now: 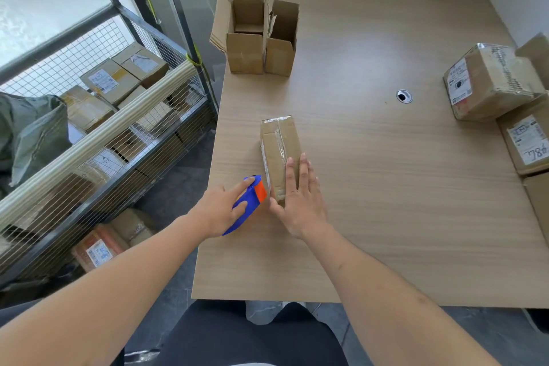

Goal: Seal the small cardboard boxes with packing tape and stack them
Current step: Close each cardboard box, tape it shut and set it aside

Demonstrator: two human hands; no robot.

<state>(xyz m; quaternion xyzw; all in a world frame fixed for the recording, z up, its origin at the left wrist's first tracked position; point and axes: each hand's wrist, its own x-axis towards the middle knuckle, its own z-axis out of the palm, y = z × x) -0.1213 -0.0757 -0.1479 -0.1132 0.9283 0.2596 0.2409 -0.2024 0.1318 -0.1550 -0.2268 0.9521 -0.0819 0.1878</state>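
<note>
A small closed cardboard box [279,145] lies on the wooden table [386,187], with clear tape along its top seam. My right hand [300,199] rests flat on the near end of the box, fingers straight and thumb against its near edge. My left hand [222,211] grips a blue and orange tape dispenser [249,202] just left of the box's near corner, index finger stretched along its top. Two open small boxes [261,38] stand with flaps up at the table's far left edge.
Taped, labelled parcels [490,83] are piled at the table's right edge. A cable hole [404,96] sits in the tabletop. Left of the table stands a wire-mesh cart [98,116] filled with several parcels. The table's near edge runs just in front of my legs.
</note>
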